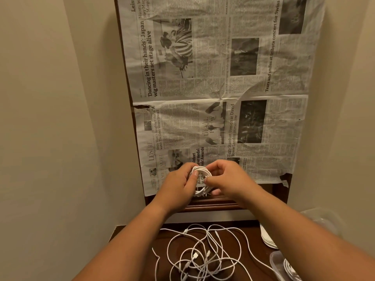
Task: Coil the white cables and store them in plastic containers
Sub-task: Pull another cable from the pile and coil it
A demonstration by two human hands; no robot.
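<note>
Much of the coiled cable (203,171) is hidden behind the two hands; only its upper arc and a lower stretch of white loops show between them. At the bottom right the frame cuts off a clear plastic container (277,262), leaving one corner and part of the rim in view. Inside it lies what looks like another coil of white cable (290,268), itself partly out of frame. Just beyond sits a white stack (267,238), lids or plates, too blurred to tell which. Further right is a second clear container (322,220) whose contents cannot be made out. Below the forearms, loose white cables (203,254) lie tangled on the dark wooden surface (256,238), their lowest loops cut by the frame edge.

The coiled cable is held over the near part of a newspaper (223,78). The left hand (177,184) grips its left side, fingers curled behind the loops and thumb pressed across their front. The right hand (229,179) bends its fingers over the right side, thumb and forefinger pinching at the loops. Which strand they pinch is unclear.
</note>
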